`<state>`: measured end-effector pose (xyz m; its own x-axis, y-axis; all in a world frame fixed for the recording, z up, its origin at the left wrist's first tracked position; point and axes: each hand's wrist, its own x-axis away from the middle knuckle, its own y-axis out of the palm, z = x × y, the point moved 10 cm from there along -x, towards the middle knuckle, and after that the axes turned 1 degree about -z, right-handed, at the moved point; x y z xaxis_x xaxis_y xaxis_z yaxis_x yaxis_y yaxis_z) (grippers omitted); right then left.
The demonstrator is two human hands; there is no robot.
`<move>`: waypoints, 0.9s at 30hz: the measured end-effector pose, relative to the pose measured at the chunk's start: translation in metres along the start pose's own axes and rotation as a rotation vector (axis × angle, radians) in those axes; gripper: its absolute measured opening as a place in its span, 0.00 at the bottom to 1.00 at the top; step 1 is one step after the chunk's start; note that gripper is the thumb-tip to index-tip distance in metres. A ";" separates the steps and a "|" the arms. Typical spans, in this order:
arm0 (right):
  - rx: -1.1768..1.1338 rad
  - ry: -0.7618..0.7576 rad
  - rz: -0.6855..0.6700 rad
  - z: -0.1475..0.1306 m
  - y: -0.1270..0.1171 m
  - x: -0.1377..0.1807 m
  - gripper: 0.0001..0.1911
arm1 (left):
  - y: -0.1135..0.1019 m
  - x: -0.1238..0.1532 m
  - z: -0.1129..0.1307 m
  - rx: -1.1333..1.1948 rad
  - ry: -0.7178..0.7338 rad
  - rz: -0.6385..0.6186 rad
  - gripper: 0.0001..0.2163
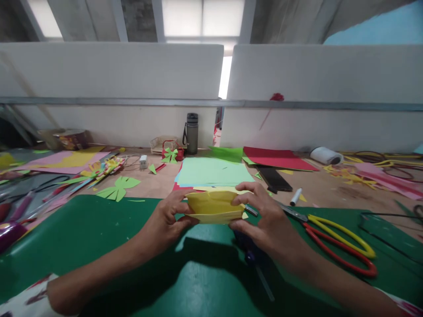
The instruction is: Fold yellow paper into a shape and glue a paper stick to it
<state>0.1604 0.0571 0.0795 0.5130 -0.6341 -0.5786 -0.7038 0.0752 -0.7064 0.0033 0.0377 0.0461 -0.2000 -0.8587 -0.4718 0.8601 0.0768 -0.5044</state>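
A folded piece of yellow paper (214, 203), shaped like a shallow pocket open toward me, is held up above the green mat (198, 281). My left hand (175, 213) pinches its left end between thumb and fingers. At the right end my right hand (257, 213) grips it the same way, fingers over the top edge and thumb below. Under my right hand lies a hot glue gun or similar dark blue tool with a clear stick (262, 277), partly hidden by shadow. Scissors with red and yellow handles (340, 242) rest right of that hand.
Behind the paper are a stack of pale green sheets (211, 171), a dark bottle (191, 133) and a black phone (274, 178). A marker (296, 197) lies near the scissors. Paper leaves (119, 188) and paper flowers (105, 168) lie at left. White panels (112, 75) stand behind.
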 end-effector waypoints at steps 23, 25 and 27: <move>0.003 -0.413 0.063 -0.031 -0.003 0.009 0.07 | -0.007 0.025 0.052 -0.635 0.655 0.197 0.08; 0.064 -0.482 0.115 -0.033 -0.005 0.013 0.11 | -0.009 0.028 0.054 -0.641 0.677 0.207 0.09; 0.098 -0.503 0.157 -0.032 -0.007 0.016 0.13 | -0.011 0.030 0.057 -0.626 0.685 0.205 0.10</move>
<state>0.1577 0.0225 0.0884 0.5939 -0.1643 -0.7876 -0.7545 0.2262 -0.6161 0.0150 -0.0180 0.0788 -0.4753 -0.3298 -0.8157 0.5413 0.6212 -0.5666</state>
